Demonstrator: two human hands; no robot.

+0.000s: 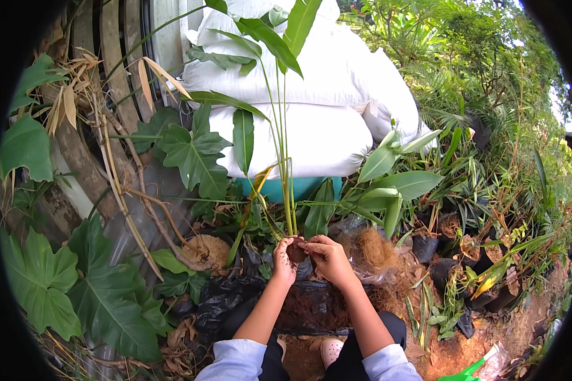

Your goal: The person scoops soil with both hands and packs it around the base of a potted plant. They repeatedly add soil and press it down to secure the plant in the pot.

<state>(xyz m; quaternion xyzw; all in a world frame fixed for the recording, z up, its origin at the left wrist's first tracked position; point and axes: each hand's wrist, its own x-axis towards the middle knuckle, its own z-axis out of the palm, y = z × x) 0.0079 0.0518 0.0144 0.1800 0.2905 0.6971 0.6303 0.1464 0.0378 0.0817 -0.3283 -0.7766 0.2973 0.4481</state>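
Observation:
My left hand (285,262) and my right hand (325,256), both dirty with soil, meet around a dark clump of soil (296,250) at the foot of a tall leafy plant (286,190). The left hand cups the clump from the left; the right hand's fingers touch it from the right. The plant's thin green stems rise upright just beyond the hands. Nearer to me, below the hands, dark soil (310,307) lies on black plastic (229,295).
White filled sacks (295,138) are stacked ahead. Large lobed leaves (109,281) and wooden slats (117,57) stand left. Brown fibre (377,248) and black plant bags (425,246) lie right; a green-handled tool (467,371) is at the lower right.

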